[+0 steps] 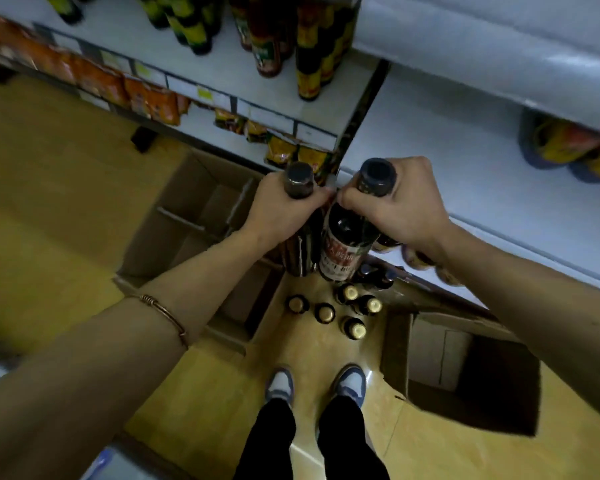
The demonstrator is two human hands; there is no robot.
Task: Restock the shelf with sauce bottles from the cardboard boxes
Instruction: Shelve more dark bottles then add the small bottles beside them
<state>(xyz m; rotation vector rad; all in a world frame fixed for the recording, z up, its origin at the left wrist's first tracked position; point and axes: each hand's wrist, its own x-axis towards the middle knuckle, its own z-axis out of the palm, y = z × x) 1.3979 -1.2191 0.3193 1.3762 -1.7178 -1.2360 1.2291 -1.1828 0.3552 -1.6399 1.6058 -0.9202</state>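
Yellow floor (66, 202) | grey shelf (465, 161) | left grip (278, 209), right grip (399, 206) each clasping bottle

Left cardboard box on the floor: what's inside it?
The open brown cardboard box shows grey-brown cardboard dividers forming cells, with no bottles visible in them. The left hand, its dark sauce bottle and the forearm cover the box's right-hand cells.

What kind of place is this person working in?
Most likely a grocery shop aisle. White shelves with price tags hold rows of bottles and snack packets, opened cardboard boxes sit on the floor, and each hand, left and right, grips a sauce bottle.
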